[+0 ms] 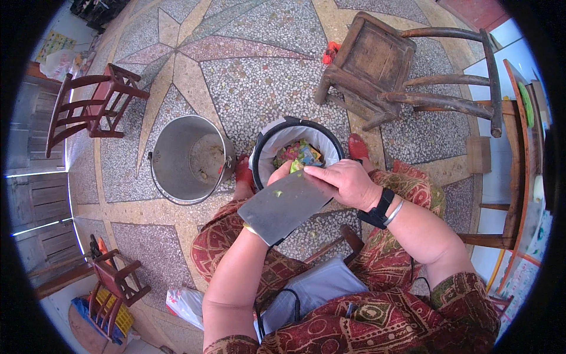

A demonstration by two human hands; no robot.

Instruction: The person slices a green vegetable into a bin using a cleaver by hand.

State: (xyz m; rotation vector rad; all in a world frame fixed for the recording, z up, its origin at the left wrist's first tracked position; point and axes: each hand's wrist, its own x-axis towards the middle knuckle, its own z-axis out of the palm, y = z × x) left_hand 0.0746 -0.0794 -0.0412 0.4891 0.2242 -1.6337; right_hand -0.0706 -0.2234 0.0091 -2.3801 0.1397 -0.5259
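Observation:
A Chinese cleaver [287,205] with a broad steel blade is gripped in my right hand [356,183], its index finger laid along the blade. Small green scraps cling to the blade. My left hand [279,174] is mostly hidden under it; its visible fingers hold a pale green piece of vegetable [296,166] against the cleaver's far edge. Both hands are over the near rim of a round black bin [334,138] with a white plastic liner [270,148]. Vegetable trimmings and colourful wrappers [300,152] lie inside the bin.
A metal bucket [170,163] with dregs stands left of the bin. Beyond, at right, is a dark wooden chair [376,51] with a red item [330,53] beside it. Small red chairs [99,104] stand left. A white plastic bag [188,305] lies near my left leg.

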